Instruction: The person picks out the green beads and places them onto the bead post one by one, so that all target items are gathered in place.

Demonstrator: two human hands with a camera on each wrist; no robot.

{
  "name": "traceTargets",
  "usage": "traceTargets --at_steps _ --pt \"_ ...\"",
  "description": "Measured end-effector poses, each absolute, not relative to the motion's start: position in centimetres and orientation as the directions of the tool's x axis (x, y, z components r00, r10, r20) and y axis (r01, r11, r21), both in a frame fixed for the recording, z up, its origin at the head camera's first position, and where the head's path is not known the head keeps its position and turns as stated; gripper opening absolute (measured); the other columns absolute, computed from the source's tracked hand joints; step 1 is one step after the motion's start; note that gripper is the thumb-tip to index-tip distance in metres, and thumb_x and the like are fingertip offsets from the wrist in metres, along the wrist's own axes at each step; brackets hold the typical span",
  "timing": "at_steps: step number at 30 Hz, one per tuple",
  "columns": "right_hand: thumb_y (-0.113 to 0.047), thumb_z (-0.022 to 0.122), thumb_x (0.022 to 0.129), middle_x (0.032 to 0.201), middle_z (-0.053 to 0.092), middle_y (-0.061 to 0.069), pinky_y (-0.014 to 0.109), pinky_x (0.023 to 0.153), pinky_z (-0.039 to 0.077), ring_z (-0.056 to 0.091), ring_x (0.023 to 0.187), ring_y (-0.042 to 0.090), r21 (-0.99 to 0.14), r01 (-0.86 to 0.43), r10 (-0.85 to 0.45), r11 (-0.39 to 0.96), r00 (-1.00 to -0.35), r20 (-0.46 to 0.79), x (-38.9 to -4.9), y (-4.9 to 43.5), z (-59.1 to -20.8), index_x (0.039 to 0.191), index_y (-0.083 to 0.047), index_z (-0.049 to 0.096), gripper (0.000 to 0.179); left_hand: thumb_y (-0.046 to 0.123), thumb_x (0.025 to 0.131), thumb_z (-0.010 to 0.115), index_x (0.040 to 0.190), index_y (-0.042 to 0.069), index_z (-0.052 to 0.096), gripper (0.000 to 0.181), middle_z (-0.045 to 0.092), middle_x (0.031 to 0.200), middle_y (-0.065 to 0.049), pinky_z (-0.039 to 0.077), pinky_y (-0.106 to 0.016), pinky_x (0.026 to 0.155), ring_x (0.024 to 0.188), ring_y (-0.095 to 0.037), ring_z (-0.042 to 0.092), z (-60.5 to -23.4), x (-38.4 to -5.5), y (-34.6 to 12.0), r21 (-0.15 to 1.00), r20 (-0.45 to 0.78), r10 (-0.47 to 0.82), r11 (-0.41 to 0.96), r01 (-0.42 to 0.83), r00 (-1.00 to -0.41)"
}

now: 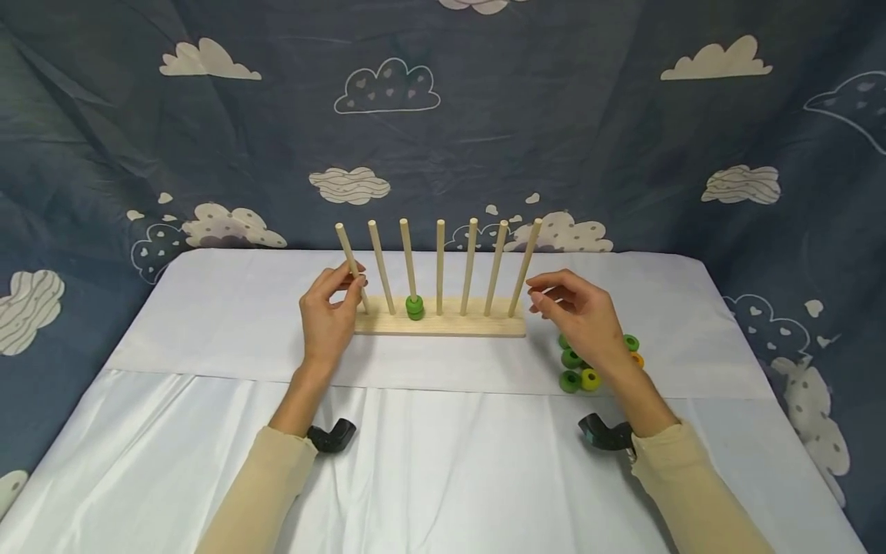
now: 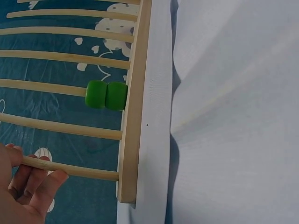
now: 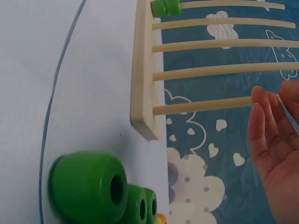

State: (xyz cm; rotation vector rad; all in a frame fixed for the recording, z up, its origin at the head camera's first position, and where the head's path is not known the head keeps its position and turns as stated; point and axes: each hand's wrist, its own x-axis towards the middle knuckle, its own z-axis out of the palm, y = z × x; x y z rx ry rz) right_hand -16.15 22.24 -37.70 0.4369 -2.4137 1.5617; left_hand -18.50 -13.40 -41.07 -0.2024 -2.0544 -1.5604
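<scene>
A wooden rack with several upright pegs stands on the white-covered table. Two green beads are stacked at the base of its third peg from the left. My left hand is at the leftmost peg, holding it between thumb and fingers partway up. Beside the rightmost peg, my right hand hovers with loosely bent fingers; no bead shows in it. In the right wrist view, its fingertips overlap that peg's upper part, and contact is unclear.
Loose green beads, a yellow bead and an orange bead lie in a group right of the rack, partly hidden under my right hand. Behind the table hangs a dark cloud-print cloth.
</scene>
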Motion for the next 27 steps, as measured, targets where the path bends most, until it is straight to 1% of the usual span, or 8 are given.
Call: traceTargets --at_steps 3,6,10,13,18,21,24,27 --pt "-0.007 0.070 0.099 0.102 0.068 -0.011 0.011 0.069 0.060 0.069 0.081 0.002 -0.843 -0.363 -0.124 0.398 -0.931 0.342 -16.0 22.5 -37.8 0.117 -0.002 0.073 0.018 0.006 0.097 0.073 0.115 0.002 0.078 0.019 0.071 0.099 -0.022 0.069 -0.032 0.073 0.090 -0.009 0.069 -41.0 -18.4 -13.5 0.843 0.506 -0.206 0.322 0.431 -0.837" --pt "-0.007 0.069 0.100 0.103 0.067 -0.012 0.012 0.069 0.060 0.069 0.082 0.001 -0.842 -0.361 -0.132 0.401 -0.932 0.337 -15.9 22.8 -37.9 0.118 -0.001 0.072 0.019 0.004 0.097 0.073 0.114 0.002 0.078 0.018 0.071 0.099 -0.023 0.069 -0.028 0.072 0.090 -0.011 0.069 -41.1 -18.5 -13.6 0.845 0.506 -0.216 0.320 0.429 -0.835" --pt "-0.006 0.068 0.100 0.104 0.067 -0.016 0.011 0.070 0.059 0.068 0.084 0.000 -0.835 -0.361 -0.131 0.416 -0.932 0.337 -15.8 23.4 -38.0 0.119 -0.002 0.072 0.020 0.004 0.097 0.072 0.114 0.003 0.078 0.018 0.070 0.099 -0.021 0.068 -0.022 0.072 0.093 -0.024 0.070 -41.2 -18.6 -13.6 0.852 0.496 -0.210 0.302 0.427 -0.842" --pt "-0.007 0.068 0.101 0.105 0.068 -0.018 0.010 0.070 0.059 0.068 0.084 -0.001 -0.830 -0.352 -0.131 0.433 -0.935 0.329 -15.6 24.0 -38.1 0.120 -0.003 0.073 0.020 0.006 0.098 0.072 0.115 0.002 0.077 0.018 0.070 0.099 -0.021 0.068 -0.021 0.071 0.095 -0.034 0.070 -41.2 -18.6 -13.6 0.852 0.495 -0.204 0.306 0.425 -0.845" --pt "-0.009 0.068 0.101 0.106 0.068 -0.018 0.010 0.073 0.060 0.069 0.086 -0.001 -0.833 -0.343 -0.146 0.435 -0.939 0.311 -15.5 24.5 -38.4 0.122 -0.003 0.072 0.022 0.005 0.097 0.072 0.115 0.001 0.077 0.019 0.070 0.099 -0.021 0.068 -0.024 0.071 0.095 -0.038 0.071 -41.1 -18.4 -13.6 0.844 0.509 -0.216 0.314 0.434 -0.833" --pt "-0.008 0.068 0.101 0.105 0.069 -0.014 0.009 0.074 0.060 0.068 0.086 -0.003 -0.832 -0.333 -0.142 0.443 -0.943 0.302 -15.5 24.8 -38.5 0.122 -0.003 0.072 0.022 0.005 0.097 0.072 0.115 0.001 0.078 0.019 0.070 0.099 -0.021 0.068 -0.022 0.072 0.094 -0.034 0.071 -41.0 -18.5 -13.6 0.844 0.510 -0.215 0.309 0.438 -0.833" --pt "-0.008 0.068 0.101 0.109 0.071 -0.006 0.007 0.075 0.058 0.067 0.088 -0.006 -0.820 -0.313 -0.133 0.479 -0.949 0.285 -15.3 25.3 -38.7 0.123 -0.004 0.071 0.023 0.005 0.097 0.072 0.115 0.001 0.078 0.019 0.070 0.099 -0.021 0.068 -0.022 0.072 0.093 -0.023 0.071 -41.0 -18.5 -13.5 0.846 0.506 -0.208 0.310 0.434 -0.837" --pt "-0.008 0.068 0.101 0.115 0.071 0.005 0.007 0.075 0.058 0.067 0.091 -0.008 -0.815 -0.294 -0.119 0.499 -0.955 0.271 -15.2 25.9 -38.9 0.124 -0.004 0.071 0.024 0.006 0.097 0.072 0.115 0.002 0.078 0.019 0.070 0.099 -0.020 0.069 -0.025 0.072 0.091 -0.010 0.069 -41.0 -18.5 -13.3 0.848 0.500 -0.205 0.313 0.428 -0.841"
